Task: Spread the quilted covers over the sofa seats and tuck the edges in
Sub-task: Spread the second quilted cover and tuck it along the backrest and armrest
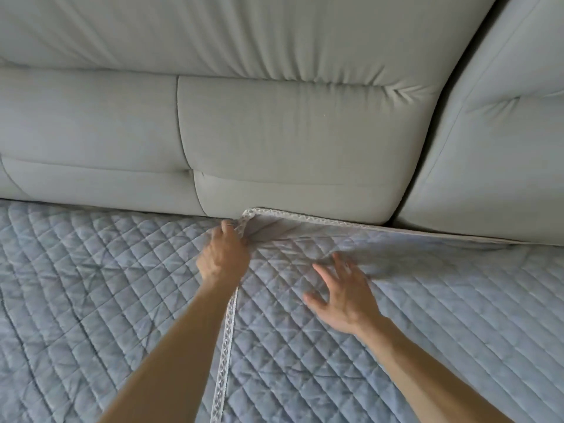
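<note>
The left hand [224, 254] is curled closed, its fingertips pinching the lace trim [225, 340] at the back corner of the right cover [442, 315], just below the sofa back [290, 141]. At 4 o'clock from it, well apart, the right hand [343, 296] is open with its fingers straight and fanned out over the same cover (it is a little blurred, so whether the palm presses down or only hovers cannot be told). Both forearms are bare and come in from 6 o'clock.

The right cover is blue-grey, quilted in diamonds, and lies over the seat from the middle of the view out to 3 o'clock. Its trimmed side edge runs from 6 o'clock up to the pinched corner, where it lifts slightly and wrinkles. The trimmed back edge then runs toward 3 o'clock, lying against the foot of the sofa back, in plain sight.

From 9 o'clock a left cover [91, 285] of the same quilting lies flat on the seat, its far edge meeting the sofa back. The right cover's side edge lies on top of it.

The sofa back is pale grey-green, creased near 12 o'clock. A second back cushion [503, 154] stands at 2 o'clock.
</note>
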